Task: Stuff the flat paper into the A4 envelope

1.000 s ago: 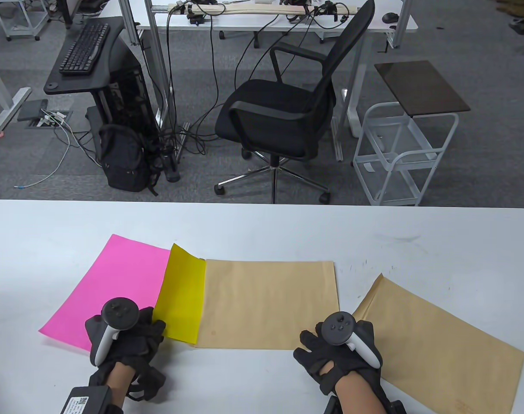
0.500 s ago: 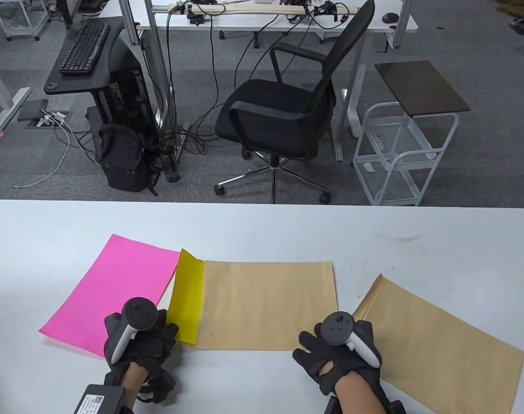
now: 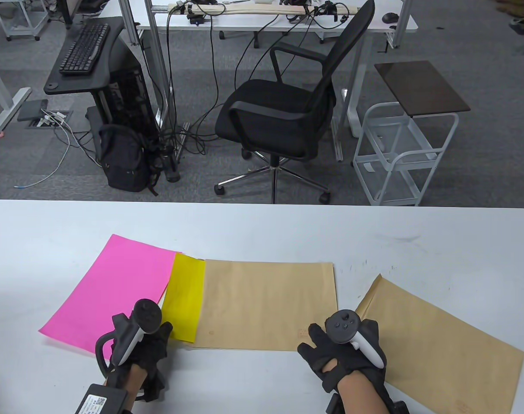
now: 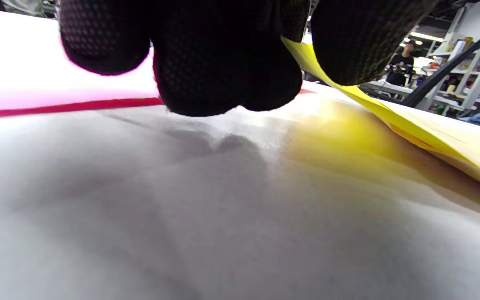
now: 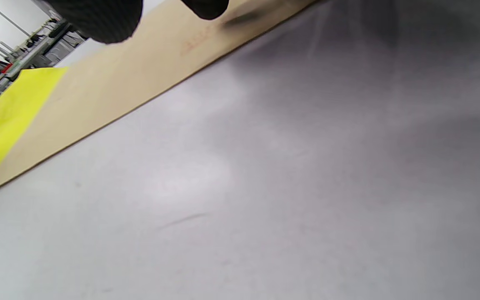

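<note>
I see the yellow paper (image 3: 183, 297) partly inside the brown envelope (image 3: 268, 304), only its left strip showing at the envelope's left, open edge. My left hand (image 3: 143, 349) pinches the strip's near corner, lifted slightly off the tabletop (image 3: 262, 224). My right hand (image 3: 342, 355), its grip released, rests fingers on the envelope's near right corner. Pink paper (image 3: 111, 293) lies just left; a second envelope (image 3: 439, 340) lies right. Bare tabletop extends beyond the far edges.

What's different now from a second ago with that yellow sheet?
The left hand slid right and pushed the yellow paper further into the middle envelope, so less yellow shows. The right hand stayed at the envelope's near right corner. The pink paper and the second envelope did not move.
</note>
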Action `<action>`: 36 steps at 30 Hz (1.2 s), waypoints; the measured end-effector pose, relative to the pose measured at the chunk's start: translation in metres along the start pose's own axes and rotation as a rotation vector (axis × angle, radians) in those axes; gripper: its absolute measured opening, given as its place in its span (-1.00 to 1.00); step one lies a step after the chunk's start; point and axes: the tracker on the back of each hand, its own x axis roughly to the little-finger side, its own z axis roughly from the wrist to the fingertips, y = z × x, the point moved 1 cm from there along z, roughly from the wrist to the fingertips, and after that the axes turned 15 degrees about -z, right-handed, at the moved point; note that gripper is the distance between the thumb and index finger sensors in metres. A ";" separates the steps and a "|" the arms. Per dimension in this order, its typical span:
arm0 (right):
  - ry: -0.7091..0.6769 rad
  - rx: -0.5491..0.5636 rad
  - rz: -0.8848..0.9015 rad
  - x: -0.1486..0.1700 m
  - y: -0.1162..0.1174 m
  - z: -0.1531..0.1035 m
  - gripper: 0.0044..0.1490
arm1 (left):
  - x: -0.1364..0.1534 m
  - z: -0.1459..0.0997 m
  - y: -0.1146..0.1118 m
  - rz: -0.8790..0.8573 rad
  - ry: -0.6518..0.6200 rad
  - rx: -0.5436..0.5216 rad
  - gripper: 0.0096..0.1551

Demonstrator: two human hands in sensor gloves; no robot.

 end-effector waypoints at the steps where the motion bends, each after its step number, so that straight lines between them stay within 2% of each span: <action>1: 0.004 -0.008 0.005 0.001 0.001 0.001 -0.09 | 0.000 0.000 0.000 0.006 -0.003 -0.006 -0.26; 5: 0.005 -0.018 0.006 0.000 0.003 0.003 -0.09 | -0.002 0.001 -0.002 0.034 -0.026 0.005 -0.36; 15: -0.008 -0.022 -0.004 -0.002 0.004 0.003 -0.11 | -0.010 -0.003 -0.010 0.051 -0.099 0.091 -0.42; 26: -0.019 -0.030 0.008 -0.003 0.004 0.003 -0.12 | -0.015 -0.006 -0.014 -0.040 -0.173 0.118 -0.42; 36: -0.031 -0.036 0.013 -0.004 0.005 0.003 -0.13 | -0.018 -0.008 -0.018 -0.048 -0.207 0.134 -0.42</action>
